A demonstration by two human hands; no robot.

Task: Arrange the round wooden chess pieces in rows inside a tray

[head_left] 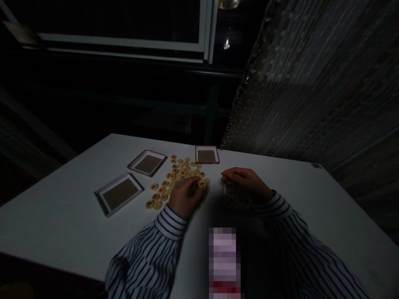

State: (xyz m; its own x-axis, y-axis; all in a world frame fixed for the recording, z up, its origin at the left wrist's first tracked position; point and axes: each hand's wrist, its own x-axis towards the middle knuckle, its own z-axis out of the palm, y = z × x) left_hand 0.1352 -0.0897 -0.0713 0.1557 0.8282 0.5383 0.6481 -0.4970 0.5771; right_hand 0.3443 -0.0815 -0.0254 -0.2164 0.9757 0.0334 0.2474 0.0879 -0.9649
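Note:
My left hand (186, 197) is closed, with thumb and fingers pinching a round Chinese chess piece (202, 183). Its face, with a dark character, is turned up. Around and behind this hand lies a loose spread of pale round chess pieces (155, 197), some with red characters, some with black, others blank side up. To the right, my right hand (245, 181) hovers with its fingers bent and pressed together; whether anything is between them is hidden. Just under it, in deep shadow, several chess pieces (235, 201) sit in what looks like a box, its edges hard to make out.
Two shallow open trays, a grey-white one (106, 207) and a brown-rimmed one (132, 167), lie left of the pieces on the white table (68, 195). Another brown-rimmed tray (207, 162) is at the back edge. A bead curtain (289, 91) hangs behind the table's right side.

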